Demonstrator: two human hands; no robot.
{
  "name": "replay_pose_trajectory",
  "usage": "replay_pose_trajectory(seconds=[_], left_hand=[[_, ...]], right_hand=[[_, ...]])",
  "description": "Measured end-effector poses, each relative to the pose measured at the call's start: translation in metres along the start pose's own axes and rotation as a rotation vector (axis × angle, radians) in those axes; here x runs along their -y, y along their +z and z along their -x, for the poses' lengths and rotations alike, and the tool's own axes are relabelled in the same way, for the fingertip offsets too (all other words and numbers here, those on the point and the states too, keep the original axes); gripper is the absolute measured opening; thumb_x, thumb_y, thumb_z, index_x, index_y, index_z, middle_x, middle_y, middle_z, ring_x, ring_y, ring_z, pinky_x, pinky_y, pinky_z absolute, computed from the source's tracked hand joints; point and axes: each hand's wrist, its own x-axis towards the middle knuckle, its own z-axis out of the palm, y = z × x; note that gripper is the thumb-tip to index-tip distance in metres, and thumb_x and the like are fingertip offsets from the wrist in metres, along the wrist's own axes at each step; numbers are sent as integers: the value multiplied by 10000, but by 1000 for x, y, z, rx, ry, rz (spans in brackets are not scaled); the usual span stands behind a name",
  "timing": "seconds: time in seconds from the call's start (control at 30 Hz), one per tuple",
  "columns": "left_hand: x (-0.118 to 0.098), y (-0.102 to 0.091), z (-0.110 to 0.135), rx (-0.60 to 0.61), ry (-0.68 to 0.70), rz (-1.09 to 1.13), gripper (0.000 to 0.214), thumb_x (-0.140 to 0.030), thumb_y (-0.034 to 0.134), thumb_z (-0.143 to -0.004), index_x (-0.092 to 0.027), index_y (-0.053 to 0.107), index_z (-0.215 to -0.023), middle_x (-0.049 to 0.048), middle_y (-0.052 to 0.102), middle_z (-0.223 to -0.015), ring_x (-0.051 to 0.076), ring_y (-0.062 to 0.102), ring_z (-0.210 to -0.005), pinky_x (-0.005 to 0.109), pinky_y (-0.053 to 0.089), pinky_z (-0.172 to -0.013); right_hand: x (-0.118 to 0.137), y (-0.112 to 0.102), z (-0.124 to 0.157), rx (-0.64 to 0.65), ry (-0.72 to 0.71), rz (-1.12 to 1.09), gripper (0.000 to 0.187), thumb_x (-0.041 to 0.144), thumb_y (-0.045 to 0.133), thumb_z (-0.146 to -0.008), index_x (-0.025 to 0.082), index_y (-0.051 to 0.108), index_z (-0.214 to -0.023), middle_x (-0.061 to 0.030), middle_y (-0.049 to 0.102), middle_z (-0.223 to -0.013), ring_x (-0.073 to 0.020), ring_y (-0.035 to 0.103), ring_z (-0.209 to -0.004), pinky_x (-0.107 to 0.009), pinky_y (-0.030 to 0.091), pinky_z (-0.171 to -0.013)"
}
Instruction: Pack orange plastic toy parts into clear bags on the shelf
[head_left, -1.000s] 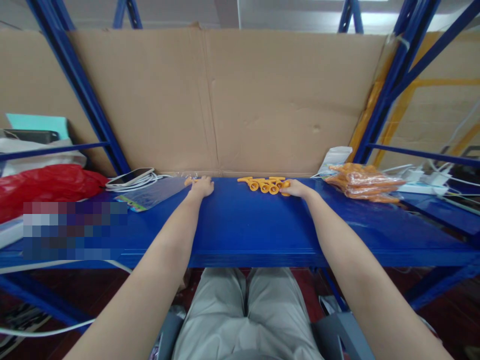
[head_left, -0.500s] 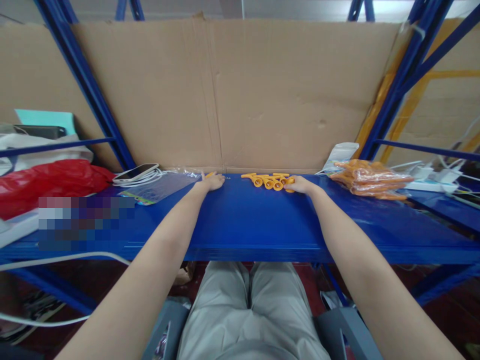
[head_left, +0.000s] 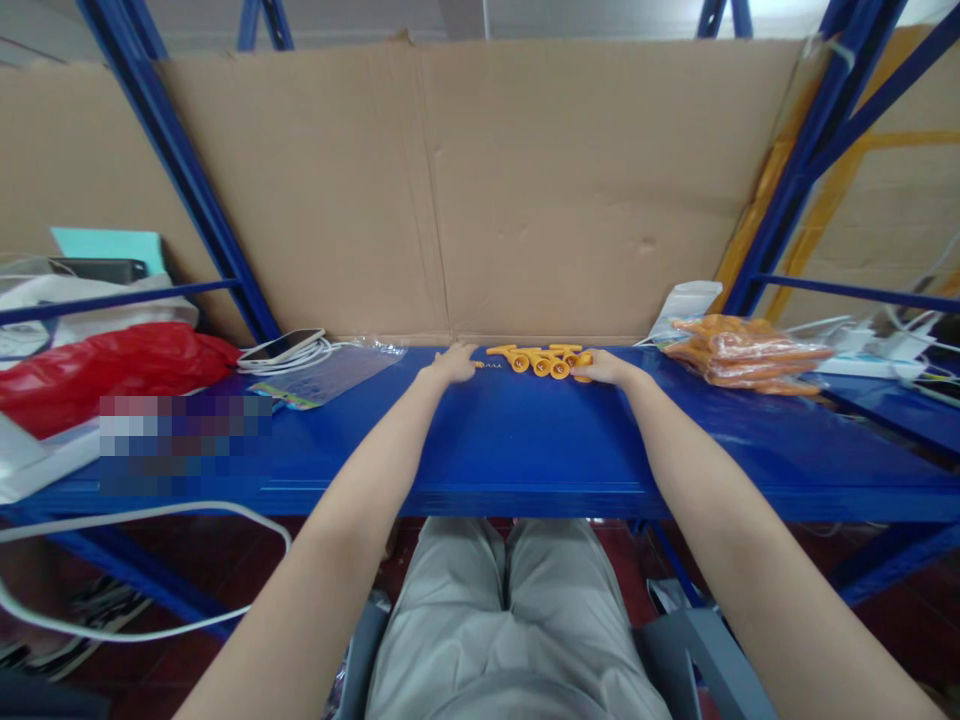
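A row of small orange plastic pieces [head_left: 541, 360] lies at the back of the blue shelf [head_left: 525, 450], against the cardboard. My right hand [head_left: 604, 369] rests at the row's right end, fingers curled onto the last orange piece. My left hand [head_left: 454, 362] lies palm down just left of the row, fingers drawn together; what they cover is hidden. A tiny silvery part [head_left: 489, 366] sits between that hand and the row.
A clear bag of orange pieces [head_left: 742, 352] and a white pouch [head_left: 682, 305] lie to the right. On the left are a clear plastic sleeve [head_left: 322, 375], a phone with white cable [head_left: 285, 347] and a red bag [head_left: 112, 362]. Blue rack posts stand on both sides.
My left hand has slid right along the shelf's back edge, up to the row of orange pieces; the orange piece seen at its fingers earlier no longer shows. The right hand has stayed put.
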Motion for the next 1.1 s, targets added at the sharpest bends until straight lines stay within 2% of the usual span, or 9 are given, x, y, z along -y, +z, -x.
replay_pose_trajectory(seconds=[0.1, 0.23, 0.37, 0.43, 0.53, 0.63, 0.8, 0.97, 1.1], left_hand=[[13, 9, 12, -5, -46, 9, 538, -226, 394, -909, -220, 423, -1446, 87, 396, -1525, 232, 380, -1393, 372, 354, -1108], [17, 7, 22, -37, -44, -2, 485, -194, 444, -869, -212, 574, -1335, 102, 563, -1358, 230, 559, -1231, 285, 406, -1057], [8, 0, 24, -73, -218, 16, 451, -227, 512, -828, -197, 633, -1262, 142, 601, -1298, 268, 634, -1109, 316, 486, -948], [5, -3, 25, -53, -240, 39, 403, -230, 552, -793, -190, 675, -1175, 134, 665, -1208, 270, 653, -1065, 309, 510, -880], [5, -8, 28, 11, -214, 126, 280, -236, 586, -762, -180, 713, -1005, 99, 745, -964, 220, 697, -859, 253, 522, -711], [7, -11, 31, 26, -227, 229, 251, -231, 586, -765, -186, 697, -985, 58, 747, -831, 168, 669, -667, 223, 483, -573], [6, -6, 29, -174, -180, 195, 331, -201, 644, -739, -223, 664, -1069, 48, 740, -940, 188, 674, -849, 225, 482, -664], [2, -2, 26, -239, -77, 200, 361, -274, 696, -752, -232, 646, -1107, 42, 714, -981, 188, 663, -899, 233, 478, -733], [-3, -2, 27, -240, -44, 209, 386, -271, 702, -751, -231, 637, -1129, 26, 703, -927, 175, 657, -862, 231, 471, -721]], right_hand=[[-8, -1, -3, 31, 1, 65, 363, 226, 677, -782, 149, 695, -1136, -72, 706, -1152, -212, 669, -1029, -302, 500, -936], [-13, -3, -6, 49, -7, 176, 476, 379, 714, -763, 190, 684, -1199, -74, 682, -1211, -260, 642, -1110, -341, 486, -982], [-9, -5, -5, 51, 24, 310, 376, 399, 676, -793, 173, 736, -1088, -91, 709, -1142, -261, 662, -1066, -314, 515, -918], [-5, -5, -4, 41, 55, 370, 315, 349, 656, -808, 145, 745, -1031, -101, 730, -1065, -256, 683, -1005, -299, 531, -856], [-2, -7, -3, -63, 91, 450, 248, 245, 670, -773, 127, 741, -979, -104, 743, -939, -257, 700, -919, -284, 533, -776], [-1, -9, -3, -239, 62, 454, 291, 148, 677, -724, 120, 708, -1012, -125, 730, -968, -260, 686, -949, -282, 516, -792], [6, -7, -4, -432, -46, 300, 384, 138, 670, -701, 144, 587, -1077, -86, 703, -925, -208, 657, -842, -278, 506, -723], [24, 1, -5, -375, -241, 257, 359, 108, 641, -682, 169, 579, -1030, -32, 676, -856, -159, 621, -744, -234, 476, -656], [40, 11, -2, -285, -321, 307, 367, 94, 611, -721, 168, 608, -1080, -57, 697, -911, -175, 652, -807, -260, 491, -731]])
